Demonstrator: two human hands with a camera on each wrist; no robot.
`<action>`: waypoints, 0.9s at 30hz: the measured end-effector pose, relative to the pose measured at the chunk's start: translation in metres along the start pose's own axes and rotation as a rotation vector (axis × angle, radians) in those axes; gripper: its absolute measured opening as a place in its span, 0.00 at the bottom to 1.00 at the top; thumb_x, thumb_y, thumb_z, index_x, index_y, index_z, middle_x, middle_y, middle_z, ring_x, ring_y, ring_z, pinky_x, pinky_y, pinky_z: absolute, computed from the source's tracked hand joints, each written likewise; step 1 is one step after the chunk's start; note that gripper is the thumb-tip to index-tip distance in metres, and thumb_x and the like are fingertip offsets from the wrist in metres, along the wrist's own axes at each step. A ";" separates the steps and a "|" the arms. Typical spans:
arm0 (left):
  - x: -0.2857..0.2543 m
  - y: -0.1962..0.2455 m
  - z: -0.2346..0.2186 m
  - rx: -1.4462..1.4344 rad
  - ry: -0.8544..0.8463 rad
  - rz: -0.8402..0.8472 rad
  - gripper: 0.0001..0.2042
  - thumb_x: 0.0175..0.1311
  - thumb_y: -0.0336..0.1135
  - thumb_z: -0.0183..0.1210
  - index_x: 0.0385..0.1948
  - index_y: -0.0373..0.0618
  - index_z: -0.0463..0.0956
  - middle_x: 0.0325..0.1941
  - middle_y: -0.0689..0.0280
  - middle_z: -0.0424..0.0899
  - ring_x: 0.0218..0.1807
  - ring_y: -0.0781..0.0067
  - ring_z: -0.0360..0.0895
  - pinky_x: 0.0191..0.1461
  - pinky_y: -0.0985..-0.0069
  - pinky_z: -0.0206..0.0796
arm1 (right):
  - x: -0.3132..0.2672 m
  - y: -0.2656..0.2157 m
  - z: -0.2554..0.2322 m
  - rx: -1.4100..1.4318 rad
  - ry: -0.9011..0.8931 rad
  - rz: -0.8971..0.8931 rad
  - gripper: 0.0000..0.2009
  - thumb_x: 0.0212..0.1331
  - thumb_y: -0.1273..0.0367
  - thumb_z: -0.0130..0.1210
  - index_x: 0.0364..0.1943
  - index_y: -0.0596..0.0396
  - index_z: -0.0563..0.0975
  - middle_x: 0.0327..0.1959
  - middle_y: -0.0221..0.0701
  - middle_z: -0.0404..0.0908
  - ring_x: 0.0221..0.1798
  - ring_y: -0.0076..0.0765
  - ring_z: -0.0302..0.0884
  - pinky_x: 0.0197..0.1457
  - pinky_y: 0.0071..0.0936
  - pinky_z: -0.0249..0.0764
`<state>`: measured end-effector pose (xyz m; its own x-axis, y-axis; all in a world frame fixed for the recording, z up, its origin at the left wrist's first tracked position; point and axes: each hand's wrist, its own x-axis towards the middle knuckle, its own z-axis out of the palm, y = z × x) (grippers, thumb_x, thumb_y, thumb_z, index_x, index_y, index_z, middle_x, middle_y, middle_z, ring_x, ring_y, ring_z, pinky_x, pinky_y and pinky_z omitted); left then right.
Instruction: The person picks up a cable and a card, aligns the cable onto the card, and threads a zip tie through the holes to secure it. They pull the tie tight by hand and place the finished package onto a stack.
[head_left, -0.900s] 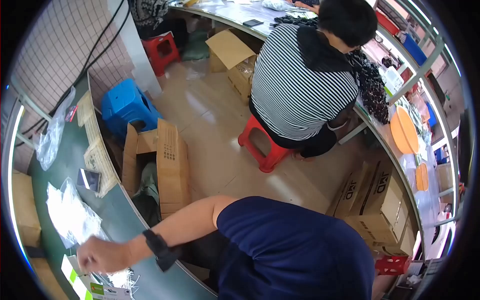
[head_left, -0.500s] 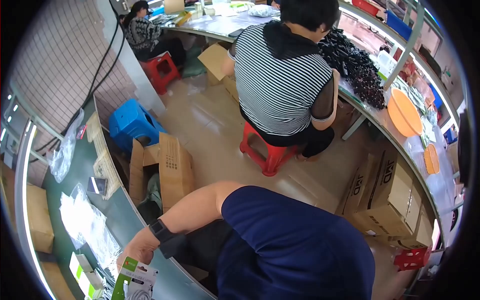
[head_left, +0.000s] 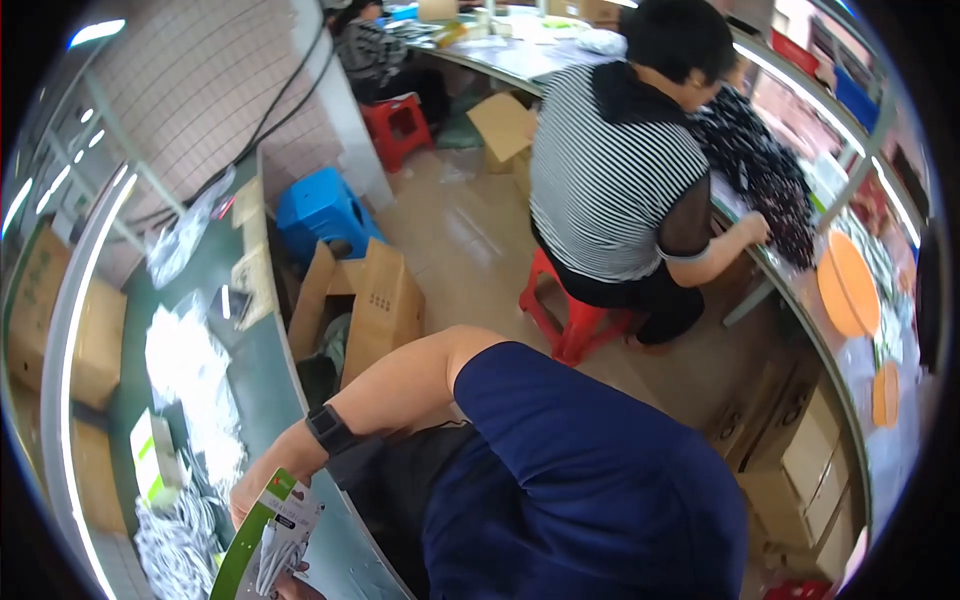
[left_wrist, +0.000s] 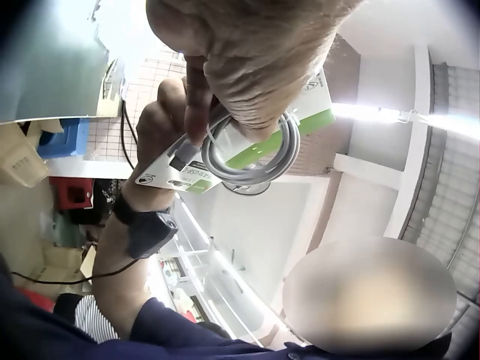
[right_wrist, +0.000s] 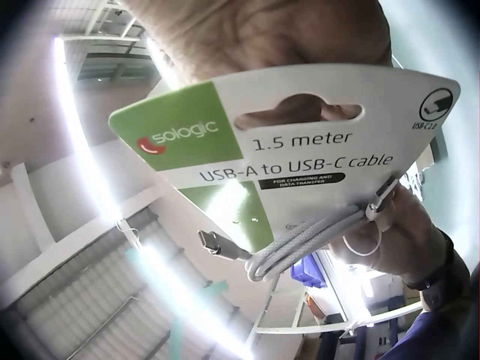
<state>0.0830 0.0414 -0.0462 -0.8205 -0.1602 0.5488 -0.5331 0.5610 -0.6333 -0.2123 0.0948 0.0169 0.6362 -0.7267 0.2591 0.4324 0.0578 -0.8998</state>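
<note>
A green-and-white retail card (right_wrist: 259, 146) for a USB-A to USB-C cable is held up in front of my chest. The right hand (head_left: 262, 478) grips its top edge from behind; fingers show through its hang slot. Against the card's face lies a coiled white USB cable (right_wrist: 315, 244), one metal plug (right_wrist: 214, 244) sticking out to the side. My left hand (left_wrist: 262, 56) pinches the coil from the other side, and in the head view only part of it shows below the card. Beyond the right hand, a bundle of white cables (head_left: 178, 545) lies on the green table (head_left: 270, 375).
A white-and-green open box (head_left: 155, 460) stands beside the cable bundle, with clear plastic bags (head_left: 190, 350) behind it. A phone (head_left: 230, 302) lies near the table edge. An open carton (head_left: 385, 310) and a blue stool (head_left: 325, 210) stand on the floor. Another person (head_left: 620, 170) sits opposite.
My right hand has come back from the white-and-green box with the card and cable. The left hand has come into view at the cable. The head view has shifted, showing more of the cable bundle.
</note>
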 end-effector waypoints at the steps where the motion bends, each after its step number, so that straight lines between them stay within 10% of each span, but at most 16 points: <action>1: -0.011 0.001 -0.003 0.007 -0.027 -0.032 0.12 0.70 0.38 0.55 0.48 0.48 0.84 0.52 0.48 0.86 0.48 0.49 0.87 0.50 0.42 0.76 | 0.008 0.000 0.003 -0.089 0.004 0.042 0.12 0.66 0.64 0.63 0.37 0.62 0.85 0.35 0.29 0.88 0.34 0.27 0.84 0.35 0.25 0.76; 4: -0.035 -0.005 -0.003 -0.172 -0.791 -0.451 0.18 0.73 0.39 0.53 0.61 0.49 0.77 0.61 0.46 0.81 0.61 0.52 0.82 0.66 0.42 0.70 | 0.033 0.005 0.001 -0.261 -0.010 0.121 0.13 0.65 0.60 0.64 0.35 0.56 0.84 0.29 0.21 0.83 0.32 0.16 0.81 0.31 0.21 0.72; 5: -0.042 -0.009 0.002 -0.171 -0.804 -0.468 0.18 0.73 0.39 0.53 0.61 0.49 0.77 0.61 0.46 0.81 0.61 0.52 0.82 0.66 0.42 0.70 | 0.040 0.007 -0.005 -0.320 -0.041 0.074 0.13 0.65 0.61 0.63 0.34 0.58 0.84 0.28 0.22 0.82 0.31 0.18 0.80 0.31 0.23 0.72; 8: -0.064 -0.015 0.020 -0.156 -0.121 -0.186 0.24 0.78 0.43 0.51 0.72 0.50 0.65 0.65 0.49 0.79 0.66 0.44 0.77 0.72 0.31 0.60 | 0.067 0.010 -0.018 -0.418 -0.133 0.002 0.13 0.64 0.62 0.63 0.31 0.61 0.83 0.24 0.26 0.80 0.29 0.21 0.77 0.32 0.26 0.70; 9: -0.070 -0.018 0.022 -0.151 -0.150 -0.210 0.24 0.78 0.43 0.51 0.72 0.50 0.65 0.65 0.49 0.79 0.66 0.44 0.77 0.72 0.31 0.60 | 0.081 0.011 -0.019 -0.553 -0.149 -0.029 0.13 0.63 0.63 0.63 0.31 0.62 0.83 0.24 0.28 0.79 0.29 0.24 0.77 0.33 0.27 0.71; 12: -0.065 -0.027 0.028 -1.633 0.023 -1.056 0.23 0.72 0.33 0.62 0.66 0.36 0.69 0.57 0.57 0.82 0.48 0.69 0.82 0.43 0.71 0.77 | 0.119 0.017 -0.017 -0.776 -0.200 -0.094 0.12 0.62 0.66 0.63 0.30 0.64 0.82 0.23 0.34 0.79 0.30 0.28 0.79 0.35 0.29 0.73; 17: -0.061 -0.030 -0.001 -1.407 -0.027 -1.252 0.21 0.72 0.31 0.60 0.64 0.37 0.70 0.57 0.58 0.82 0.48 0.69 0.81 0.42 0.71 0.76 | 0.178 0.042 -0.031 -0.901 -0.027 -0.360 0.13 0.59 0.64 0.66 0.29 0.63 0.82 0.26 0.43 0.83 0.30 0.39 0.84 0.35 0.35 0.76; 19: -0.075 -0.046 -0.001 -0.608 -0.178 -0.652 0.20 0.71 0.29 0.59 0.63 0.39 0.70 0.58 0.59 0.81 0.49 0.69 0.81 0.42 0.72 0.75 | 0.209 0.063 -0.041 -0.880 0.007 -0.374 0.12 0.58 0.64 0.66 0.31 0.62 0.83 0.29 0.43 0.85 0.33 0.39 0.85 0.37 0.35 0.77; 21: -0.038 -0.034 -0.011 -1.675 0.373 -1.578 0.17 0.70 0.24 0.58 0.60 0.38 0.73 0.53 0.60 0.84 0.45 0.68 0.83 0.41 0.72 0.76 | 0.226 0.072 -0.057 -0.864 0.007 -0.259 0.13 0.61 0.62 0.65 0.34 0.61 0.85 0.32 0.42 0.87 0.35 0.35 0.86 0.39 0.33 0.78; 27: 0.008 -0.048 -0.048 -1.930 0.379 -1.723 0.22 0.69 0.23 0.59 0.64 0.39 0.71 0.56 0.60 0.83 0.50 0.68 0.85 0.42 0.73 0.83 | 0.209 0.083 -0.055 -0.049 -0.077 0.146 0.17 0.64 0.64 0.67 0.54 0.55 0.82 0.46 0.29 0.86 0.49 0.23 0.81 0.56 0.24 0.79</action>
<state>0.1122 0.0523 0.0145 -0.0128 -0.9993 -0.0360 0.4452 -0.0379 0.8946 -0.0784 -0.0900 -0.0223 0.7378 -0.6584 0.1488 0.3011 0.1237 -0.9455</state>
